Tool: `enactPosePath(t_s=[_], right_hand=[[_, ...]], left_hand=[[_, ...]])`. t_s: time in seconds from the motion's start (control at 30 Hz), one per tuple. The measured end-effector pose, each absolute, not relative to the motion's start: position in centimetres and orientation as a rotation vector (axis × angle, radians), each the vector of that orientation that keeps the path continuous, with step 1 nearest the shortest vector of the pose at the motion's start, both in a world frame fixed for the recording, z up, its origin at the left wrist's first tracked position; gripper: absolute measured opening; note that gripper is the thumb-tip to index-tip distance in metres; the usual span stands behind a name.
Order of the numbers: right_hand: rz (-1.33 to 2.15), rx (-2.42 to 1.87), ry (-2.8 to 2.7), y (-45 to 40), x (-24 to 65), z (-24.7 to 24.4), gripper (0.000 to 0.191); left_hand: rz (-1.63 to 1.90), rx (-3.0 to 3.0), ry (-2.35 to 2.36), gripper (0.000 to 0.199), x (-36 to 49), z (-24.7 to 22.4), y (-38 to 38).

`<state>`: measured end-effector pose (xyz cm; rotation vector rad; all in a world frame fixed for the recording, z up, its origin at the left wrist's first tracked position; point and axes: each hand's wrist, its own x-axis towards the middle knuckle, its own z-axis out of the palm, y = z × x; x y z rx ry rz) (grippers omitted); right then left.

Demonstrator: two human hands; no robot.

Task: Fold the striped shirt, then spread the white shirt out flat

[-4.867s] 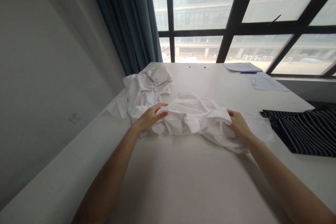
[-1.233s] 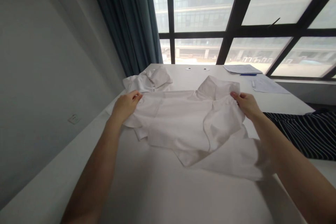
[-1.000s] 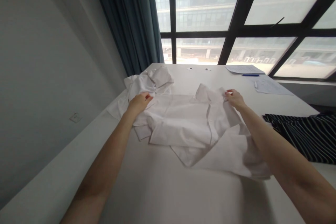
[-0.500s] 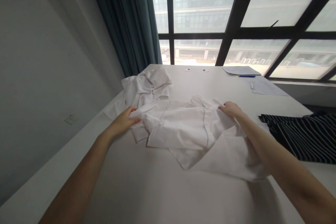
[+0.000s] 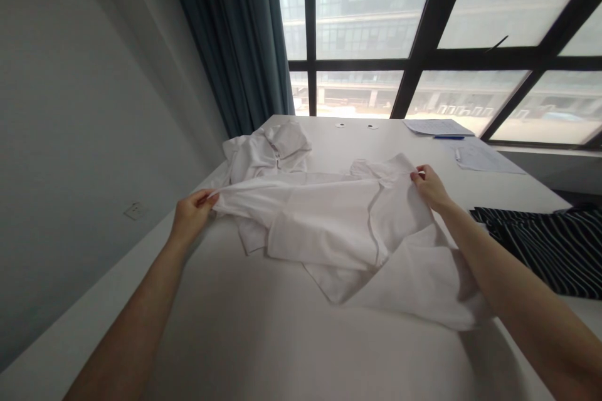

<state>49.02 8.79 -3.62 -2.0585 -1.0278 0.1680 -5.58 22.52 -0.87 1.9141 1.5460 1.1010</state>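
Note:
A white shirt is stretched sideways across the table, its collar and front band toward the right half. My left hand pinches the end of one sleeve and pulls it out to the left. At the shirt's upper right, near the collar, my right hand grips the cloth between thumb and fingers. The other part of the shirt hangs in folds under my right forearm. Just behind the stretched sleeve lies a second white garment, crumpled, partly covered by the shirt.
The white table reaches to the window. A black striped garment lies at the right. Papers, a blue pen and another sheet rest at the back right. Along the left runs a wall with a socket.
My left hand has moved left and slightly up, drawing the sleeve out straighter. My right hand has shifted a little up and right, lifting the cloth by the collar.

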Motion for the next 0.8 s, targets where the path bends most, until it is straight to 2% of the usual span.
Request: enactPosePath(t_s=[0.1, 0.2, 0.4, 0.53, 0.67, 0.8], right_hand=[[0.218, -1.847, -1.006, 7.9, 49.4, -1.7, 0.021], [0.275, -1.628, -1.001, 7.4, 50.1, 0.5, 0.027], [0.083, -1.628, -0.914, 11.4, 52.0, 2.6, 0.028], [0.001, -1.814, -0.866, 15.3, 51.9, 0.5, 0.028], [0.121, -2.036, -0.943, 16.6, 50.8, -2.2, 0.029], [0.196, -2.114, -1.179, 16.2, 49.6, -2.8, 0.027]], left_hand=[[1.262, 1.911, 1.506, 0.030, -6.7, 1.6, 22.4], [1.352, 1.885, 1.412, 0.033, -7.7, 4.0, 22.5], [1.317, 2.369, 1.740, 0.034, -7.1, 7.1, 25.7], [1.102, 2.402, 1.894, 0.033, -4.1, 5.8, 29.1], [0.831, 2.184, 1.963, 0.029, -1.1, 2.2, 30.8], [0.839, 2.083, 1.925, 0.045, 0.4, -1.0, 30.4]])
